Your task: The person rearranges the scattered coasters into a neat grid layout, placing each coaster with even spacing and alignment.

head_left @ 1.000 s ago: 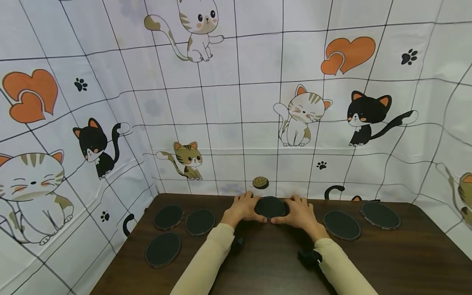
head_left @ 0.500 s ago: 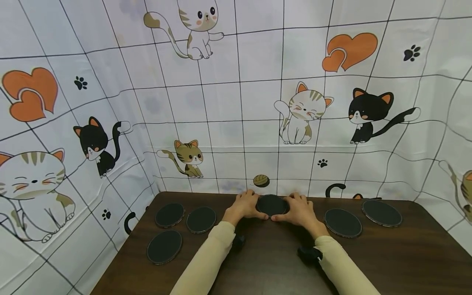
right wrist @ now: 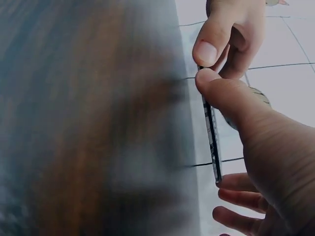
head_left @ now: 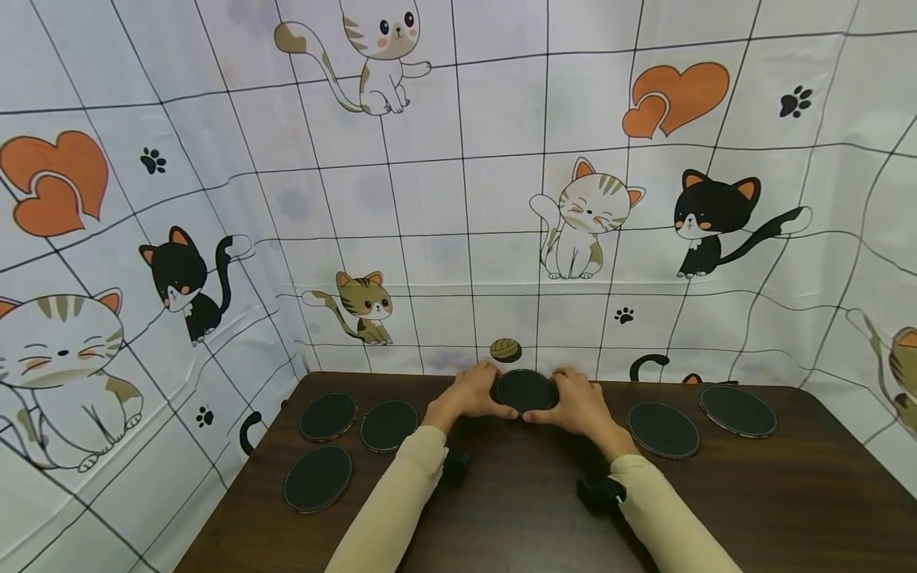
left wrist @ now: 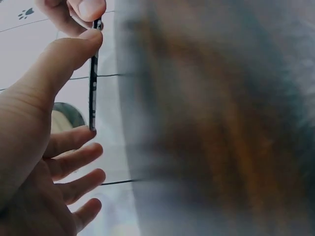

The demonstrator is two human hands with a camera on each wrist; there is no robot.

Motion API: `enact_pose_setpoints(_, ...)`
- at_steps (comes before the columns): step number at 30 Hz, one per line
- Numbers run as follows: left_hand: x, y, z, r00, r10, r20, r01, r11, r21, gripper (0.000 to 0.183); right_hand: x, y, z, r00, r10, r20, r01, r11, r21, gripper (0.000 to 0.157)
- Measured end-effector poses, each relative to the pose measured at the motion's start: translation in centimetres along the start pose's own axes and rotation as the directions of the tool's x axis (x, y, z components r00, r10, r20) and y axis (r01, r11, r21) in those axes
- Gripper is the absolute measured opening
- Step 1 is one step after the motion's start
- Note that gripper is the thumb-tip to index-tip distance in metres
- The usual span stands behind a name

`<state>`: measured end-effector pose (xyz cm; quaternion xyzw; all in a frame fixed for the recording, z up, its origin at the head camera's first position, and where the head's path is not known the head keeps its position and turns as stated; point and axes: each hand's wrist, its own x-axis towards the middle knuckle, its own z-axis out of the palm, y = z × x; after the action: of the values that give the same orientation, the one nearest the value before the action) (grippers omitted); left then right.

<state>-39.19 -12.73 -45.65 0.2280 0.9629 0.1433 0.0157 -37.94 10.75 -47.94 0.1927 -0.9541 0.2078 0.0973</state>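
Flat round black coaster [head_left: 526, 389] pinched between both hands, lifted near the far edge of the dark brown wooden table [head_left: 530, 517].

Left hand [head_left: 469, 391] gripping the left rim, right hand [head_left: 576, 402] gripping the right rim, thumbs nearly meeting at the near edge. Seen edge-on from the wrist cams, thin disc clamped thumb-to-fingers. Five more black round coasters [head_left: 327, 416] lying flat on either side.
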Motion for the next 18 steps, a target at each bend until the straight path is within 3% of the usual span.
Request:
enact_pose_setpoints(7, -0.4, 0.6, -1.5, 0.999, 0.024, -0.046, -0.026, 0.998, -0.049, 0.085, -0.2, -0.5, -1.7, 0.998, -0.028, -0.057, 0.029, 0.999, 0.023, 0.096)
enact_pose_setpoints(18, -0.9, 1.1, -2.7, 0.995, 0.046, -0.091, -0.054, 0.995, -0.079, 0.086, -0.7, -1.4, -4.0, 0.994, -0.043, -0.102, 0.044, 0.999, 0.010, 0.099)
